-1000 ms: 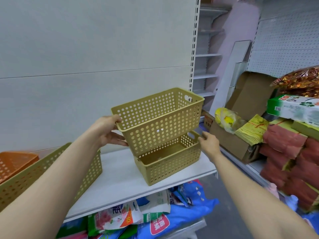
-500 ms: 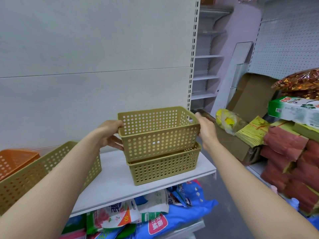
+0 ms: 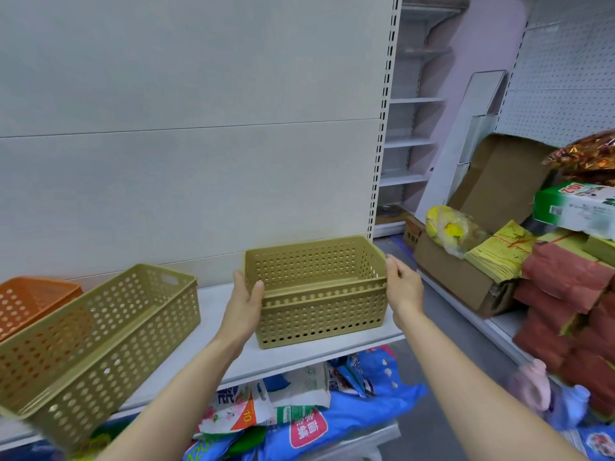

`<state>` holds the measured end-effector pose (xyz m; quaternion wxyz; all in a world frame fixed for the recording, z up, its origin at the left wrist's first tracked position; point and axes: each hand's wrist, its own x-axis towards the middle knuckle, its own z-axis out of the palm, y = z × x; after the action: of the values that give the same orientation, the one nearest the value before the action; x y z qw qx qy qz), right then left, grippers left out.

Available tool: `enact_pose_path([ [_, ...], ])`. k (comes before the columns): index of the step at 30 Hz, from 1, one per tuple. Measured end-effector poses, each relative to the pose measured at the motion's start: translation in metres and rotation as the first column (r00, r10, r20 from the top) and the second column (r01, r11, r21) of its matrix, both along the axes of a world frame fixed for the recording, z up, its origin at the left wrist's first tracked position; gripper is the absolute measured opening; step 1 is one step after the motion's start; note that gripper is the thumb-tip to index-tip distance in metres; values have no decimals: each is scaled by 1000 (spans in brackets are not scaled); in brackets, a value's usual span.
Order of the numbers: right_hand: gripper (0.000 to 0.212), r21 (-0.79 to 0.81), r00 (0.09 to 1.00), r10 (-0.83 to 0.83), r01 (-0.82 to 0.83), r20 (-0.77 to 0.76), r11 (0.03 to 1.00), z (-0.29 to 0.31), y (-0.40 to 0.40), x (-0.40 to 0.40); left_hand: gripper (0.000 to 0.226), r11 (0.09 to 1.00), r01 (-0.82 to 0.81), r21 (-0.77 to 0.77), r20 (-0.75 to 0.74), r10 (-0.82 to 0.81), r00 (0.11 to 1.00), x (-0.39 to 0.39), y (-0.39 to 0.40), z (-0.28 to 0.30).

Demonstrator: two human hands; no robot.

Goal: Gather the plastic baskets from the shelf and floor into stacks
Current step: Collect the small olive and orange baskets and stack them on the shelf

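- A shopper's left hand (image 3: 247,302) and right hand (image 3: 401,287) flank two nested tan baskets (image 3: 319,294) near the right front corner of a white shelf (image 3: 219,331), apparently to square the pair into one stack.
- The left thumb hooks over the rim while the fingers lie along the end wall; the right hand's fingers are straight against the opposite end (steadying, it seems, rather than lifting).
- A longer tan basket (image 3: 100,337) overhangs the shelf's front edge toward its left end, likely next; an orange basket (image 3: 30,301) sits behind it.
- The pale back panel (image 3: 186,161) is bare; packaged goods (image 3: 299,417) crowd below, and cardboard boxes (image 3: 466,277) line the aisle at right.
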<state>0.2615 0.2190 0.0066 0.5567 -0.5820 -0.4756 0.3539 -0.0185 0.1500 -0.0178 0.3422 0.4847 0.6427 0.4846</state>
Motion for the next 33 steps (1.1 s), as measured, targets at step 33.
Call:
enact_pose_path([
  [33,41,280,645,18,-357,764,891,-2,-91,-203,97,656,-748,-98,-804,390,448,-174,-189,17],
])
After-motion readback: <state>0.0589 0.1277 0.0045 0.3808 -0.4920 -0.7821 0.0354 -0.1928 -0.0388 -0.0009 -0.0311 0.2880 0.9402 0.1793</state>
